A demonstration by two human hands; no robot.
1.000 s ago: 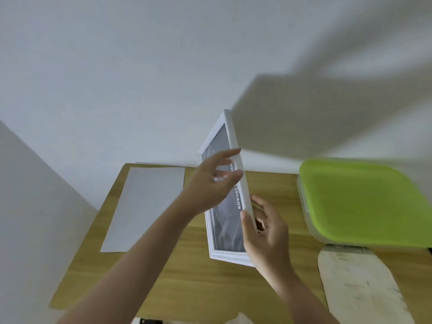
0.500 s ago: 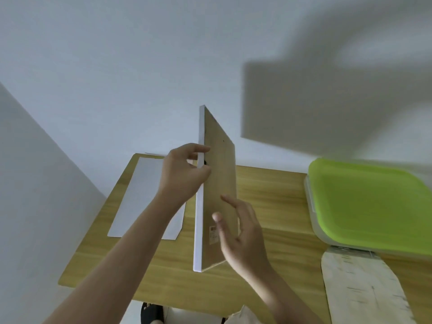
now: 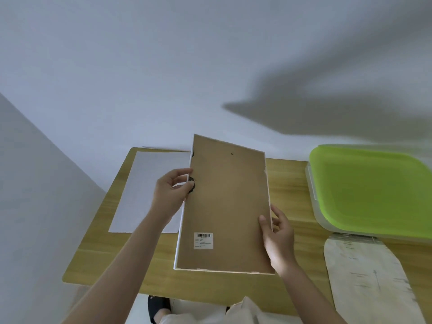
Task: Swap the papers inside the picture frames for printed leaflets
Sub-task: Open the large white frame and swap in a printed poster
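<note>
A white picture frame [image 3: 224, 204] faces me with its brown backing board, tilted above the wooden table [image 3: 289, 183]. A barcode sticker sits low on the board. My left hand [image 3: 171, 195] grips the frame's left edge near a black clip, thumb on the back. My right hand [image 3: 277, 235] holds the right edge lower down, thumb on the board and fingers behind. The frame's glass side and the paper in it are hidden. A white sheet [image 3: 149, 190] lies flat on the table to the left, partly behind the frame.
A container with a lime-green lid [image 3: 374, 190] stands at the right of the table. A pale worn board [image 3: 364, 277] lies at the front right. White walls [image 3: 163, 66] close in behind and at the left. A dark shoe [image 3: 159, 305] shows below the table edge.
The frame has turned from glass side, through edge-on, to its brown back facing me. My right hand moved from the back panel to gripping the right edge.
</note>
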